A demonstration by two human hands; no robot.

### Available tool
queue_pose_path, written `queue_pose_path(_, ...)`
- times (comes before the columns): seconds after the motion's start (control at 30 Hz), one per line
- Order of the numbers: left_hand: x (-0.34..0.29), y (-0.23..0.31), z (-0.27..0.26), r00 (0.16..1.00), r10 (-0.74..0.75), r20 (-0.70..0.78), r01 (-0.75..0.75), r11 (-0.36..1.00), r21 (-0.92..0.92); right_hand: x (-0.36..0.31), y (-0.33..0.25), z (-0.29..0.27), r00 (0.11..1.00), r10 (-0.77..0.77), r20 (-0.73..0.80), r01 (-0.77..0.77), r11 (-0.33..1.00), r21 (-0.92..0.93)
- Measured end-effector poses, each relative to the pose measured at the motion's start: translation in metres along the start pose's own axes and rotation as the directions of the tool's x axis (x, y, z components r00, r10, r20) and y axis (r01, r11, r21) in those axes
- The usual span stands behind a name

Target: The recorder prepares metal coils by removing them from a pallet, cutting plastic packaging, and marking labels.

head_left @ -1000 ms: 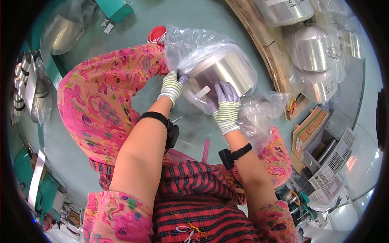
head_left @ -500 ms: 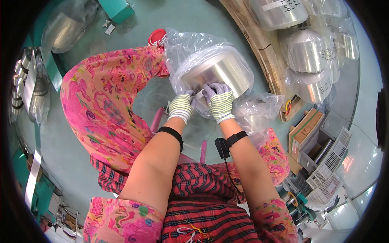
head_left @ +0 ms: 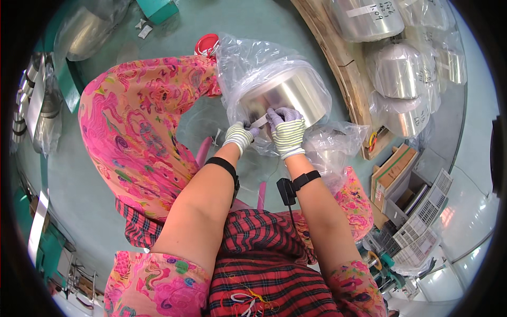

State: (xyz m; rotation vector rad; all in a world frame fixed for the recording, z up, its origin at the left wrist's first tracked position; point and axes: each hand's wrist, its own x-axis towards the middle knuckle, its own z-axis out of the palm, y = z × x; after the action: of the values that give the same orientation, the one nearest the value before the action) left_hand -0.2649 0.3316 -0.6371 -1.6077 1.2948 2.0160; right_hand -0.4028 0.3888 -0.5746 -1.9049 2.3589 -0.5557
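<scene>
A shiny silver metal coil [head_left: 288, 95] lies on the floor in front of me, with a clear plastic bag [head_left: 248, 66] loosely round it. Against its near side a short white strip [head_left: 258, 121], like tape or a label, runs between my hands. My left hand [head_left: 239, 137], in a striped knit glove, pinches the strip's lower left end. My right hand [head_left: 288, 129], gloved the same way, has its fingers closed at the upper right end, against the coil. Its fingertips are partly hidden. Another plastic-wrapped piece [head_left: 327, 153] sits just right of my right hand.
Several bagged metal coils [head_left: 398, 68] stand at the right behind a wooden beam [head_left: 343, 68]. Orange-handled scissors [head_left: 373, 140] rest by the beam's near end. Lower right are a cardboard piece [head_left: 393, 171] and a white plastic crate [head_left: 425, 211]. Another bagged coil [head_left: 84, 34] lies far left.
My left hand has turned slightly and its fingers have drawn together at the strip. The strip shows more plainly between the hands. My right hand has hardly moved.
</scene>
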Motion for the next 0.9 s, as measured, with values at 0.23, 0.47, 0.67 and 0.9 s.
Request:
queue_pose_path(0.23, 0.012, -0.015, 0.006, 0.994, 0.079, -0.076, -0.073, 0.995, 0.071, 0.003, -0.010, -0.002, 0.999, -0.035, -0.027, 0.032, 0.994, -0.109)
queue_pose_path(0.47, 0.005, -0.005, 0.004, 0.993, 0.046, -0.111, -0.024, 0.981, 0.194, 0.001, -0.009, 0.003, 0.999, 0.032, -0.036, -0.035, 0.997, -0.069)
queue_pose_path(0.67, 0.002, 0.001, 0.003, 0.988, 0.060, -0.145, -0.026, 0.975, 0.222, -0.001, -0.007, 0.000, 1.000, -0.004, 0.005, 0.004, 0.995, -0.096)
queue_pose_path(0.9, 0.019, -0.011, 0.005, 0.995, -0.002, -0.098, 0.018, 0.987, 0.159, 0.004, -0.006, 0.000, 0.999, 0.020, -0.043, -0.021, 1.000, -0.016)
